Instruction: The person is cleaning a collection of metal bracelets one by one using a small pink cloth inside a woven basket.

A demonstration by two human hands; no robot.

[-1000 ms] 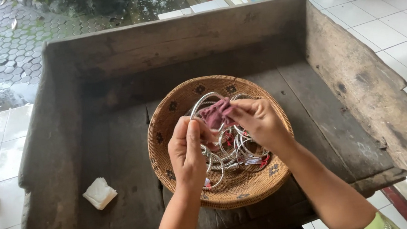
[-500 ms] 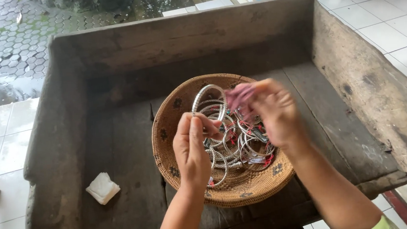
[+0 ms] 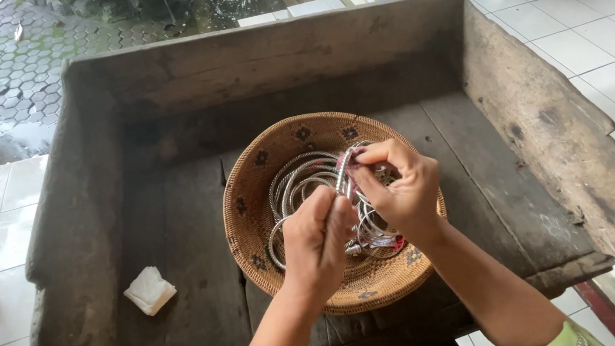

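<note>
Your left hand (image 3: 318,240) pinches thin silver bangle (image 3: 343,179); right hand (image 3: 398,187) fingers closed on reddish cloth (mostly hidden). Risk: loose grip, bangle drops into round woven basket (image 3: 250,200), tangling.

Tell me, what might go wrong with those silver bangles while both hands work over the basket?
The left hand and right hand pinch one bangle edge-on with a pink cloth; it could slip into the pile of bangles and tangle. The woven basket sits near the bench's front edge, so a hard tug might shift it.
</note>
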